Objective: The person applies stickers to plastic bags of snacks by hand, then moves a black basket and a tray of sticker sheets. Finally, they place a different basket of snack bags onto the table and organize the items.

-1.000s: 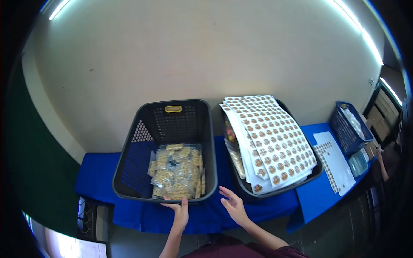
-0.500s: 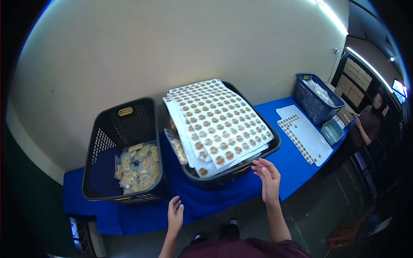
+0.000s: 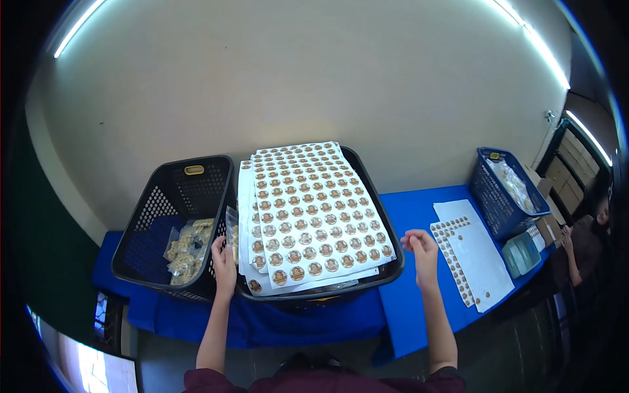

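At frame centre, the sticker sheets (image 3: 314,213) lie stacked across the black basket (image 3: 393,265), light, floppy and slippery, best gripped at both side edges, where the left hand (image 3: 225,263) and right hand (image 3: 421,243) rest loosely curled, pinching nothing.

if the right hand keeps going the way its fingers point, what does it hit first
Likely the right rim of the black basket under the sticker sheets: the right hand has its curled fingers pointing left toward it, though depth is unclear.
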`<act>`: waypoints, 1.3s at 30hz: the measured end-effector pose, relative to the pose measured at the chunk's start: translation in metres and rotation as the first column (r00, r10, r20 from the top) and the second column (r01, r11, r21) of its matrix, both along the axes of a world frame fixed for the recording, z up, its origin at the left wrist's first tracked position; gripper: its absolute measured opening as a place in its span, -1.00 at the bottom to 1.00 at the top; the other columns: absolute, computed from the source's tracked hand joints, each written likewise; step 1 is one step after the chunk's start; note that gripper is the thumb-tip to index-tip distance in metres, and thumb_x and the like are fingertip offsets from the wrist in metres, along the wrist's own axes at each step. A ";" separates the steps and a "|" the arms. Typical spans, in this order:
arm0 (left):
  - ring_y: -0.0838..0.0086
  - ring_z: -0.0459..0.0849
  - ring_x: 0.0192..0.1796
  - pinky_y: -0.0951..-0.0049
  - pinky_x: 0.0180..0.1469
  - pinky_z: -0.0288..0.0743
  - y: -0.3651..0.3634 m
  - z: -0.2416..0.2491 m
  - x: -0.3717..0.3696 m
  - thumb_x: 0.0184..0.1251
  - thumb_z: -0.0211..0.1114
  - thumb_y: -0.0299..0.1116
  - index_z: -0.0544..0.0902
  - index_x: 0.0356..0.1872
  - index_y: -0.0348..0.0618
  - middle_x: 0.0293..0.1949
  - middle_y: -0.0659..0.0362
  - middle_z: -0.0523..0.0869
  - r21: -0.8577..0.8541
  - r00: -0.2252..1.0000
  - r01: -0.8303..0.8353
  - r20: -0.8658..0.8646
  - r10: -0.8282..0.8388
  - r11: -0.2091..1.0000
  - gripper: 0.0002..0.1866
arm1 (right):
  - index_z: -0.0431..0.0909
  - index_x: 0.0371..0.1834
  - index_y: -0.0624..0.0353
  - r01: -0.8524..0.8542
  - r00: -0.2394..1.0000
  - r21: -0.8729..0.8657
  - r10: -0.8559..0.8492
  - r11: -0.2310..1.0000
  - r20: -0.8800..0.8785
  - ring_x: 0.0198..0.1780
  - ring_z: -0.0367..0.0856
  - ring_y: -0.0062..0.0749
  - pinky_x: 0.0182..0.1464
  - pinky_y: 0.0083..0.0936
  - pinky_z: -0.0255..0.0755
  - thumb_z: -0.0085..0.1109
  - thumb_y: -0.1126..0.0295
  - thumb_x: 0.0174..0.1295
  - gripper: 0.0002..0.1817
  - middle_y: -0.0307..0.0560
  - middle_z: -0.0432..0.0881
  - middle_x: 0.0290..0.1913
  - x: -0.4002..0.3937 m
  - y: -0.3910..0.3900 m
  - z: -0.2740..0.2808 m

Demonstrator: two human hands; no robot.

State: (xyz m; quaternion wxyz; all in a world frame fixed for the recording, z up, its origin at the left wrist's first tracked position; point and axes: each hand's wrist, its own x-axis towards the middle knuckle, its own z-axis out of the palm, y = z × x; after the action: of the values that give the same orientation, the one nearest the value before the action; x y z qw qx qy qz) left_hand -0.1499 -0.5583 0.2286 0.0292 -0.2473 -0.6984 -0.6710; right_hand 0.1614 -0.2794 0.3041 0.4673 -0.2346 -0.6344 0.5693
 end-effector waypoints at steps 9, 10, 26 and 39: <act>0.37 0.57 -0.10 0.46 -0.04 0.40 0.055 0.111 -0.119 0.31 0.03 -0.23 0.44 -0.09 -0.33 -0.19 0.00 0.60 -0.182 0.972 -0.031 -0.234 -0.013 0.983 -0.66 | 0.53 -0.40 0.30 -0.033 0.991 0.259 -0.002 0.965 0.131 -0.43 0.50 -0.56 -0.37 -0.63 0.36 -0.02 0.49 0.08 -0.86 -0.14 0.58 -0.47 -0.139 0.144 0.027; 0.30 0.57 -0.09 0.43 -0.04 0.40 0.072 0.115 -0.135 0.29 0.04 -0.20 0.44 -0.09 -0.32 -0.19 -0.05 0.60 -0.279 0.979 -0.054 -0.204 -0.005 0.959 -0.64 | 0.53 -0.39 0.29 0.009 0.979 0.306 -0.071 0.952 0.193 -0.42 0.52 -0.54 -0.36 -0.62 0.38 0.00 0.46 0.07 -0.85 -0.13 0.59 -0.46 -0.159 0.162 0.024; 0.01 0.55 -0.04 0.21 -0.04 0.42 0.220 -0.052 -0.348 0.14 0.03 0.07 0.42 -0.05 -0.55 -0.10 -0.31 0.52 -0.278 0.913 0.188 0.402 -0.063 0.942 -0.30 | 0.52 -0.36 0.47 0.137 0.590 0.487 -0.466 0.863 0.659 -0.31 0.60 0.05 -0.27 -0.25 0.48 0.14 0.07 0.03 -0.48 0.29 0.59 -0.39 -0.332 0.331 -0.064; -0.07 0.56 -0.11 0.08 -0.09 0.43 0.205 -0.019 -0.286 0.19 0.03 -0.25 0.41 -0.25 -0.35 -0.24 -0.28 0.57 -0.684 0.973 -0.230 -0.163 0.162 0.692 -0.69 | 0.46 -0.22 0.35 0.014 0.541 0.422 -0.362 0.906 0.759 -0.04 0.47 0.12 -0.06 -0.16 0.38 0.14 0.20 0.07 -0.61 0.30 0.52 -0.15 -0.312 0.277 -0.067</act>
State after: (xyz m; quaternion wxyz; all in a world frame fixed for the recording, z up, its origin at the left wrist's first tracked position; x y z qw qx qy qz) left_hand -0.4362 -0.3532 0.2100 0.0363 -0.1936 -0.9202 -0.3384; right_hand -0.1503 -0.0020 0.2372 0.2111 -0.4491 -0.8425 0.2095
